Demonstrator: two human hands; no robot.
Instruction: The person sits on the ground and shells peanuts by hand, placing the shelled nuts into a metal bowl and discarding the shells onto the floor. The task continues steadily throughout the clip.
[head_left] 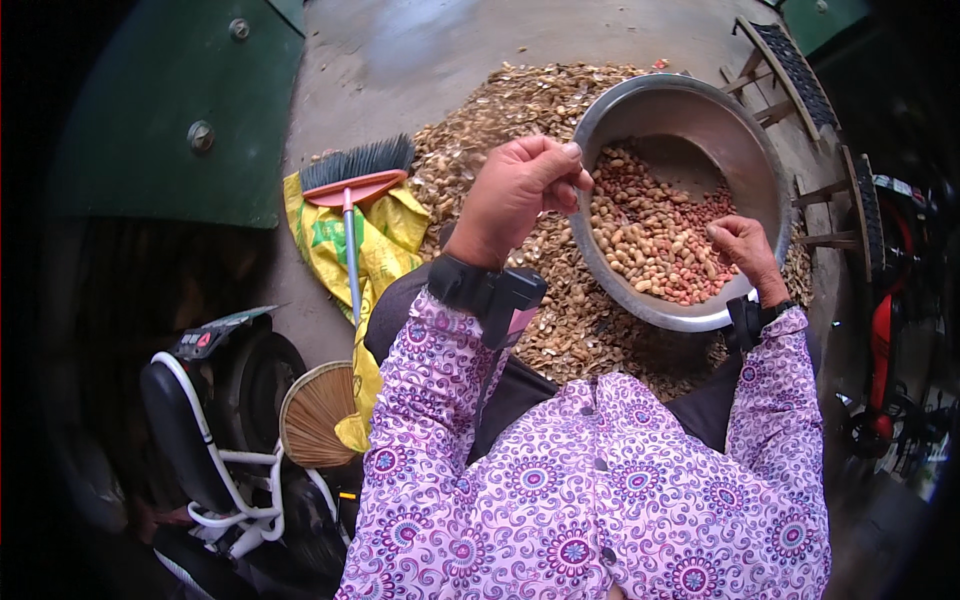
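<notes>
My left hand (525, 190) is raised over the left rim of a big metal basin (755, 125). Its fingers are curled in with the thumb pressed on the index finger, and whatever it may hold is hidden. Inside the basin, near its right wall, my right hand (742, 248) is closed with thumb and fingertips together, just above the nuts; I cannot make out anything between them. Unshelled peanuts (635, 240) lie in the basin, mixed with loose reddish peanut kernels (700, 215). Broken peanut shells (500, 110) form a wide heap on the floor around the basin.
To the left, a broom (355, 185) lies over a yellow woven sack (325, 225). A straw fan (320, 412) is beside a white-framed black seat (180, 430). Low wooden stools (790, 75) stand right of the basin, and a green panel (180, 110) rises at upper left.
</notes>
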